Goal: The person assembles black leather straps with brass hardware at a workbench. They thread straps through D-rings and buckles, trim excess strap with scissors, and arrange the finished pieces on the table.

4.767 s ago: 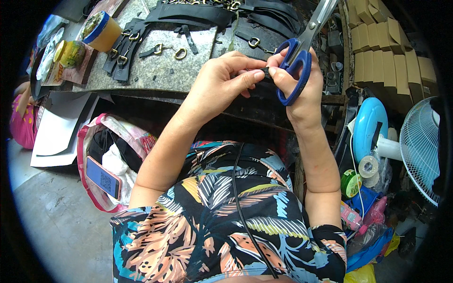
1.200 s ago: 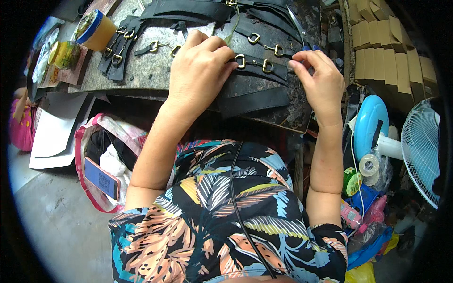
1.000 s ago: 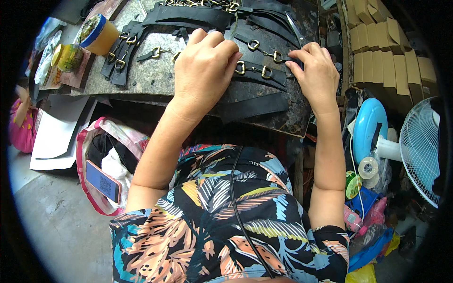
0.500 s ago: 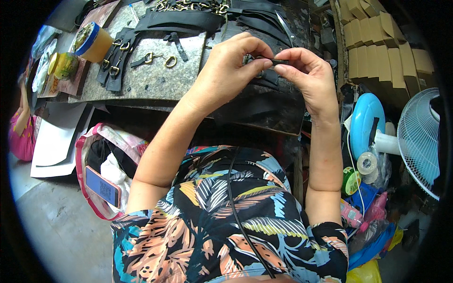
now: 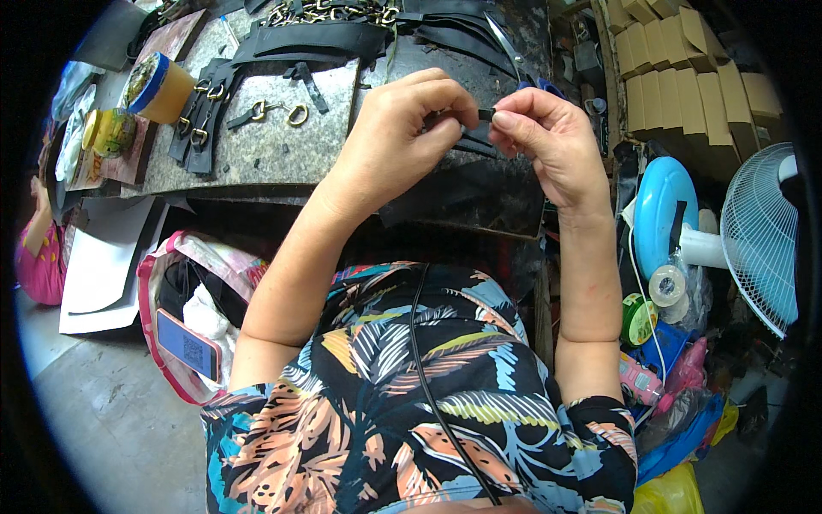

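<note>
Black strap (image 5: 485, 113) held up over the tabletop (image 5: 501, 201)
Left hand (image 5: 411, 122) curls round it, right hand (image 5: 552, 141) pinches its tip, probably for steadiness; scissors (image 5: 507, 51) lie just beyond, apparently within reach.

Black is seen on the strip (image 5: 485, 113) between the fingers (image 5: 524, 128), and dark blue on the scissors' handles (image 5: 550, 86) just beyond them. Left of the fingers, mottled grey is shown by the slab (image 5: 291, 152). Below them, the black shirt (image 5: 402, 385) is patterned with peach, white, yellow and teal leaves.
</note>
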`<state>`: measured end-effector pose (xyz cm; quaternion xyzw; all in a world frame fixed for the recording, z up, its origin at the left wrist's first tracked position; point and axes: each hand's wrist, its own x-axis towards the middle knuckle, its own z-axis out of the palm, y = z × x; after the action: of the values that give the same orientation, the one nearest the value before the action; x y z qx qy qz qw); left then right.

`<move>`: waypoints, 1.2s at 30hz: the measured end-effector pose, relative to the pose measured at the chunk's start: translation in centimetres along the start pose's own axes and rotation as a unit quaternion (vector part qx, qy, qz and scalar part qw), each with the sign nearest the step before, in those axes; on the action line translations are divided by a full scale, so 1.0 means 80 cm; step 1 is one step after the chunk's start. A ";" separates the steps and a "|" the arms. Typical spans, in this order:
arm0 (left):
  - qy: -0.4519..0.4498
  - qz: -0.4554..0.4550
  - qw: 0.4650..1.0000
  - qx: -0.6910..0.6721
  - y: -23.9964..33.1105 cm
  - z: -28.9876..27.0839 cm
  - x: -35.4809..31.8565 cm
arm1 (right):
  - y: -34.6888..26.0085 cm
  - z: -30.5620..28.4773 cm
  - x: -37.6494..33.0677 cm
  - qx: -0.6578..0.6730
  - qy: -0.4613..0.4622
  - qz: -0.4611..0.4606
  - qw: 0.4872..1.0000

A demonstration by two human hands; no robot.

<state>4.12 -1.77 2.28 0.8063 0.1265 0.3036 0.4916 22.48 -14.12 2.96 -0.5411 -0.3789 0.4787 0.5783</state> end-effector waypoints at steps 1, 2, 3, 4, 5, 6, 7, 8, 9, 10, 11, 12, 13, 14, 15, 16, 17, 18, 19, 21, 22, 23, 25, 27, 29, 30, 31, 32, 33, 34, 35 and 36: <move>0.001 -0.008 1.000 0.007 0.002 -0.001 -0.001 | 0.001 0.001 -0.001 0.029 -0.006 0.014 0.999; 0.002 -0.016 1.000 0.014 0.004 -0.002 -0.001 | 0.003 0.003 -0.001 0.059 -0.012 0.029 0.998; 0.000 -0.015 1.000 0.008 0.006 -0.003 -0.002 | 0.003 0.003 -0.002 0.079 -0.026 0.033 0.996; -0.002 -0.015 1.000 0.002 0.008 -0.003 -0.003 | 0.004 0.004 -0.002 0.099 -0.040 0.037 0.994; -0.004 -0.014 1.000 -0.005 0.009 -0.003 -0.004 | 0.004 0.005 -0.002 0.119 -0.053 0.030 0.991; -0.007 -0.029 1.000 -0.002 0.010 -0.002 -0.004 | 0.005 0.006 -0.002 0.122 -0.054 0.038 0.990; -0.009 -0.044 0.999 0.002 0.011 -0.002 -0.005 | 0.007 0.008 -0.003 0.125 -0.054 0.035 0.990; -0.012 -0.058 0.998 0.005 0.011 -0.002 -0.006 | 0.009 0.011 -0.003 0.132 -0.064 0.023 0.989; -0.015 -0.056 0.998 0.001 0.011 -0.004 -0.007 | 0.009 0.012 -0.004 0.122 -0.052 0.027 0.991; -0.018 -0.054 0.998 -0.004 0.011 -0.005 -0.007 | 0.010 0.014 -0.005 0.116 -0.048 0.023 0.992; -0.021 -0.052 0.998 -0.009 0.010 -0.005 -0.008 | 0.010 0.016 -0.007 0.116 -0.051 0.008 0.992; -0.019 -0.050 0.998 -0.013 0.009 -0.005 -0.008 | 0.010 0.017 -0.008 0.108 -0.038 0.020 0.993; -0.017 -0.048 0.999 -0.017 0.008 -0.005 -0.008 | 0.011 0.019 -0.010 0.107 -0.033 0.022 0.993; -0.015 -0.049 0.998 -0.026 0.006 -0.004 -0.009 | 0.010 0.018 -0.011 0.112 -0.035 0.009 0.993; -0.012 -0.059 0.997 -0.041 0.005 -0.003 -0.010 | 0.009 0.016 -0.011 0.039 -0.023 0.012 0.999; -0.010 -0.072 0.995 -0.061 0.004 -0.002 -0.012 | 0.006 0.013 -0.011 -0.027 -0.019 0.001 0.999; -0.008 -0.086 0.993 -0.081 0.002 -0.001 -0.012 | 0.004 0.008 -0.011 -0.063 -0.038 -0.028 0.997; 0.011 -0.083 0.989 -0.121 0.000 0.000 -0.013 | 0.001 0.000 -0.010 -0.238 0.035 -0.078 0.968; 0.031 -0.079 0.983 -0.161 -0.002 0.000 -0.012 | -0.005 -0.012 -0.005 -0.376 0.083 -0.146 0.911; 0.056 -0.092 0.972 -0.211 -0.005 -0.003 -0.013 | -0.014 -0.034 -0.001 -0.623 0.176 -0.122 0.752; 0.060 -0.097 0.967 -0.229 -0.006 -0.005 -0.013 | -0.016 -0.043 0.000 -0.663 0.178 -0.062 0.724; 0.066 -0.104 0.961 -0.246 -0.007 -0.005 -0.014 | -0.014 -0.048 -0.002 -0.660 0.160 -0.049 0.733; 0.082 -0.127 0.952 -0.265 -0.007 -0.005 -0.014 | -0.011 -0.056 -0.003 -0.661 0.154 0.020 0.734; 0.095 -0.137 0.954 -0.251 -0.008 -0.004 -0.013 | -0.010 -0.059 -0.001 -0.662 0.148 0.048 0.733; 0.106 -0.144 0.957 -0.229 -0.010 -0.003 -0.011 | -0.016 -0.063 0.000 -0.603 0.153 0.096 0.777; 0.111 -0.146 0.960 -0.213 -0.011 -0.003 -0.010 | -0.020 -0.064 0.000 -0.574 0.162 0.122 0.793; 0.117 -0.146 0.962 -0.199 -0.012 -0.003 -0.009 | -0.021 -0.063 -0.004 -0.497 0.127 0.100 0.852; 0.111 -0.156 0.962 -0.196 -0.014 -0.005 -0.008 | -0.021 -0.061 -0.014 -0.423 0.103 0.084 0.896; 0.106 -0.163 0.961 -0.195 -0.015 -0.006 -0.007 | -0.021 -0.058 -0.028 -0.346 0.079 0.067 0.933; 0.100 -0.172 0.961 -0.195 -0.017 -0.007 -0.007 | -0.020 -0.055 -0.044 -0.270 0.065 0.070 0.958; 0.099 -0.170 0.962 -0.191 -0.018 -0.008 -0.006 | -0.020 -0.053 -0.060 -0.230 0.027 0.051 0.971; 0.097 -0.168 0.963 -0.187 -0.018 -0.008 -0.005 | -0.015 -0.048 -0.074 -0.182 0.029 0.047 0.982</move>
<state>3.57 -0.79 1.09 0.6334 0.2483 0.3120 0.6632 24.84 -20.79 4.14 -0.6681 -0.4173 0.4122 0.4578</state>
